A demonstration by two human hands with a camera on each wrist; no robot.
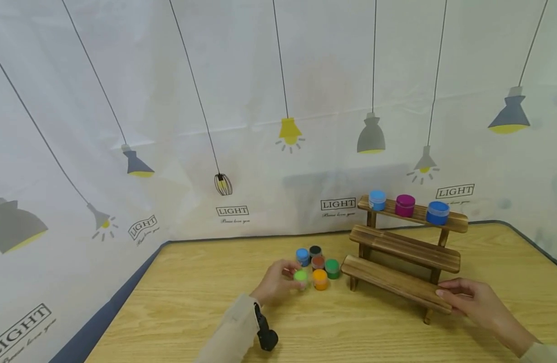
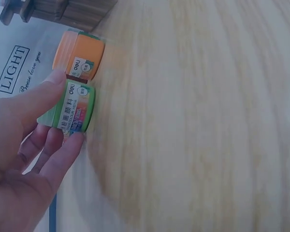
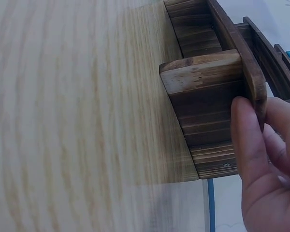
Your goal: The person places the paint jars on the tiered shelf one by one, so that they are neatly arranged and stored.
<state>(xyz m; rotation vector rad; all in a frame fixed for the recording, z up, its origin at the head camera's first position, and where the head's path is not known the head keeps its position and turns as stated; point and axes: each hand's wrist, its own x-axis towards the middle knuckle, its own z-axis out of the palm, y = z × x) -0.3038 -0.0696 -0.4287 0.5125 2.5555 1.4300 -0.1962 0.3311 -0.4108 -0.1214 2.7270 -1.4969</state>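
My left hand [image 1: 277, 280] holds a light green paint jar [image 2: 75, 108] between thumb and fingers, low over the table. Right beside it stands an orange paint jar [image 1: 320, 281]. With thumb and fingers, my right hand [image 1: 480, 302] pinches the right end of the lowest step of a three-tier wooden stand [image 1: 396, 282]. In the right wrist view the thumb lies under the step board [image 3: 253, 72]. Three jars sit on the top tier: light blue [image 1: 377, 200], magenta [image 1: 404, 206] and dark blue [image 1: 438, 214].
Behind the held jar cluster a blue jar [image 1: 302, 257], a black jar [image 1: 315, 251], a brown jar [image 1: 318, 262] and a green jar [image 1: 332, 269], just left of the stand. A lamp-patterned curtain [image 1: 260, 212] borders the back of the wooden table [image 1: 178, 302].
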